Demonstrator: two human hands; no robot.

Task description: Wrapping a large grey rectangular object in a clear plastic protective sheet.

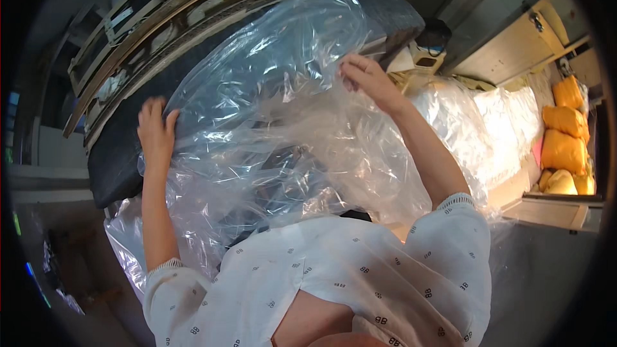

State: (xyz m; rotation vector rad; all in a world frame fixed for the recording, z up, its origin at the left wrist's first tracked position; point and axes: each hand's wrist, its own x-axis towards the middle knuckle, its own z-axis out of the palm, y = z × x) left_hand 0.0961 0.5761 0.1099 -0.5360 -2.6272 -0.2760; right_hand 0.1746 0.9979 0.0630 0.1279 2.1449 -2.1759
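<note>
A large sheet of clear plastic film [257, 77] lies crumpled and shiny over a dark padded work surface [116, 167] and hangs down toward my body. At the film's left edge rests my left hand [156, 130], its fingers stretched forward and the thumb apart. My right hand [366, 80] is over the film's right side, with fingers curled in toward the thumb. Whatever those fingers may pinch is too small to make out. Many folds of film cover the space between my forearms.
Along the far side runs a long machine frame with rails [141, 32]. More clear plastic [450, 115] is heaped to the right, beside brightly lit white sheeting [511, 128]. Orange bundles [565, 135] are stacked at the far right. A small beige box [425, 59] stands past the surface's right end.
</note>
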